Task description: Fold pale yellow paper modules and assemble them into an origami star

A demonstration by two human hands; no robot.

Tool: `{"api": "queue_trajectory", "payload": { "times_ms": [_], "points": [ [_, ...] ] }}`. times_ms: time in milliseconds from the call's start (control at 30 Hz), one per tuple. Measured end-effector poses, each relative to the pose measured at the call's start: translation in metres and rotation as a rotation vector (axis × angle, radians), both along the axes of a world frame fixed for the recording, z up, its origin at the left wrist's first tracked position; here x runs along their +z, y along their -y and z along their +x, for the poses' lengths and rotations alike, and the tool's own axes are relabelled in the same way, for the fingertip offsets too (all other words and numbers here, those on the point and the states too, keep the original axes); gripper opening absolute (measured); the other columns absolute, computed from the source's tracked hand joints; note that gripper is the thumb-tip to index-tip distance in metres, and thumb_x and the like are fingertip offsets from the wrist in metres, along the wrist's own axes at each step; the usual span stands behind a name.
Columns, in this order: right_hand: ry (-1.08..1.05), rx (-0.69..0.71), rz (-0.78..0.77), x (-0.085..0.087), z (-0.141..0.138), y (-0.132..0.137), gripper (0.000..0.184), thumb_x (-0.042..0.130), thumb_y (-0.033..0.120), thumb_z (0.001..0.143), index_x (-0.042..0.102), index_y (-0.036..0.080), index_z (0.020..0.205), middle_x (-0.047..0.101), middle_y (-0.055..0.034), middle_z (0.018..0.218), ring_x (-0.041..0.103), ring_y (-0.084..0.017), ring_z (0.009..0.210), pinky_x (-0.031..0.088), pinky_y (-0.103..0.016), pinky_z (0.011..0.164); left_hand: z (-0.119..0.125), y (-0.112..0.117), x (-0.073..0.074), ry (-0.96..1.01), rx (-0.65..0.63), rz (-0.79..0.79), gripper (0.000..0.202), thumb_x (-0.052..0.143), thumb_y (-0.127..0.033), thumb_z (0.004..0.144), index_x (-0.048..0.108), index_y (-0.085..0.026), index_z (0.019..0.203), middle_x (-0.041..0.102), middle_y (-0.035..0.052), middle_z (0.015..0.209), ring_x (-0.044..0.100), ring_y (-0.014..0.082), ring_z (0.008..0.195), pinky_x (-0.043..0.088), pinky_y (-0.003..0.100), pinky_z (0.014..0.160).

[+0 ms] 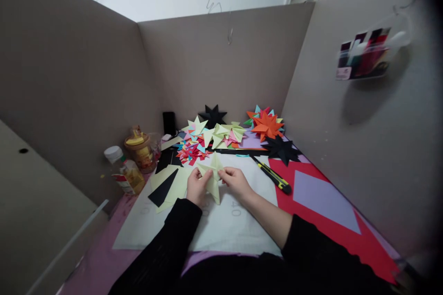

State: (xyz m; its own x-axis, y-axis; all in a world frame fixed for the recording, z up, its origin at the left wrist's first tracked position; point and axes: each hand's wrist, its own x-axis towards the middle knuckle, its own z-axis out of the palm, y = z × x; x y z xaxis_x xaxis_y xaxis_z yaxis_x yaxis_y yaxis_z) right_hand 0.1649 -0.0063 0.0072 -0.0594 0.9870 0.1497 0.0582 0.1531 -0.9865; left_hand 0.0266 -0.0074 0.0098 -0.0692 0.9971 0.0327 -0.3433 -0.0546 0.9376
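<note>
Between my two hands is a pale yellow-green folded paper star (pixel 215 189), held up over the white sheet on the table. My left hand (pixel 198 190) grips its left side, thumb pressed on the front near the centre. On the right side, my right hand (pixel 236 182) pinches the paper with thumb and finger close to the middle. One point of the star stands upward and another hangs down between the hands. Beside my left hand lie pale green paper sheets (pixel 182 184) with a black paper strip (pixel 163 188) on top.
A yellow-and-black utility knife (pixel 275 176) lies right of my hands. Behind are a pile of small folded pieces (pixel 194 147), an orange star (pixel 267 125) and black stars (pixel 282 148). A bottle (pixel 126 173) and a lidded cup (pixel 139 150) stand left. Partition walls enclose the table.
</note>
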Motion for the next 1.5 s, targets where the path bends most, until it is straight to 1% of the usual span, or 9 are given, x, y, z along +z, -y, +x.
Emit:
{"api": "queue_trajectory", "payload": {
  "times_ms": [367,500,633,733,900,1067,1200,1333,1500],
  "points": [
    [-0.014,0.034,-0.028,-0.001,0.005,-0.004,0.029,0.064,0.041,0.067,0.054,0.016,0.055,0.048,0.0034,0.050,0.040,-0.010,0.047,0.030,-0.023,0.048,-0.006,-0.003,0.001,-0.021,-0.097,0.020,0.041,0.075,-0.038,0.064,0.059,-0.013,0.093,0.067,0.0045,0.077,0.062,0.0152,0.063,0.047,0.026,0.059],
    [0.032,0.087,-0.068,0.009,0.017,-0.005,0.026,0.064,0.037,0.066,0.054,0.016,0.055,0.047,0.0038,0.049,0.040,-0.009,0.046,0.029,-0.022,0.045,-0.021,-0.005,0.012,-0.178,-0.061,0.149,0.041,0.074,-0.033,0.065,0.059,-0.017,0.099,0.059,-0.0034,0.061,0.054,0.0100,0.053,0.041,0.019,0.052],
    [0.125,0.144,-0.081,0.017,0.030,-0.003,0.021,0.063,0.033,0.066,0.055,0.016,0.057,0.048,0.0038,0.050,0.041,-0.009,0.047,0.028,-0.021,0.045,-0.030,-0.007,0.019,-0.389,-0.107,0.259,0.029,0.075,-0.030,0.061,0.068,-0.018,0.087,0.067,0.0030,0.074,0.055,0.0123,0.057,0.043,0.022,0.054],
    [0.191,0.170,-0.066,0.019,0.036,-0.003,0.019,0.062,0.030,0.066,0.055,0.015,0.057,0.048,0.0044,0.049,0.040,-0.009,0.047,0.027,-0.021,0.045,-0.030,-0.007,0.018,-0.487,-0.137,0.287,0.019,0.075,-0.030,0.060,0.072,-0.019,0.075,0.069,0.0058,0.075,0.058,0.0156,0.059,0.045,0.025,0.054],
    [0.225,0.214,-0.056,0.019,0.041,-0.006,0.020,0.062,0.031,0.067,0.058,0.014,0.058,0.048,0.0041,0.049,0.041,-0.009,0.046,0.028,-0.021,0.045,-0.030,-0.009,0.013,-0.516,-0.145,0.275,0.018,0.075,-0.030,0.061,0.073,-0.019,0.075,0.068,0.0047,0.067,0.055,0.0143,0.050,0.044,0.025,0.050],
    [0.234,0.227,-0.051,0.022,0.043,-0.007,0.021,0.064,0.034,0.067,0.061,0.014,0.061,0.052,0.0028,0.050,0.044,-0.010,0.048,0.030,-0.020,0.045,-0.029,-0.007,0.016,-0.488,-0.121,0.237,0.015,0.074,-0.032,0.061,0.072,-0.019,0.069,0.061,0.0008,0.051,0.053,0.0135,0.046,0.043,0.024,0.047],
    [0.251,0.218,-0.066,0.020,0.042,-0.008,0.018,0.063,0.031,0.066,0.061,0.015,0.060,0.053,0.0025,0.050,0.044,-0.010,0.048,0.030,-0.021,0.046,-0.028,-0.005,0.018,-0.499,-0.120,0.204,0.016,0.071,-0.033,0.063,0.068,-0.018,0.064,0.060,-0.0002,0.052,0.051,0.0114,0.044,0.041,0.022,0.045],
    [0.286,0.212,-0.027,0.013,0.038,-0.007,0.016,0.061,0.028,0.066,0.058,0.015,0.056,0.049,0.0042,0.050,0.041,-0.009,0.047,0.029,-0.021,0.046,-0.027,-0.008,0.013,-0.531,-0.107,0.189,0.018,0.069,-0.035,0.064,0.064,-0.017,0.062,0.058,-0.0011,0.054,0.048,0.0104,0.043,0.037,0.021,0.041],
    [0.245,0.175,-0.068,0.011,0.029,-0.002,0.011,0.055,0.024,0.065,0.053,0.016,0.057,0.043,0.0061,0.049,0.036,-0.008,0.046,0.025,-0.020,0.043,-0.023,-0.011,0.007,-0.557,-0.063,0.250,0.017,0.067,-0.031,0.067,0.060,-0.017,0.061,0.058,-0.0006,0.060,0.052,0.0116,0.057,0.039,0.021,0.052]
  ]
}}
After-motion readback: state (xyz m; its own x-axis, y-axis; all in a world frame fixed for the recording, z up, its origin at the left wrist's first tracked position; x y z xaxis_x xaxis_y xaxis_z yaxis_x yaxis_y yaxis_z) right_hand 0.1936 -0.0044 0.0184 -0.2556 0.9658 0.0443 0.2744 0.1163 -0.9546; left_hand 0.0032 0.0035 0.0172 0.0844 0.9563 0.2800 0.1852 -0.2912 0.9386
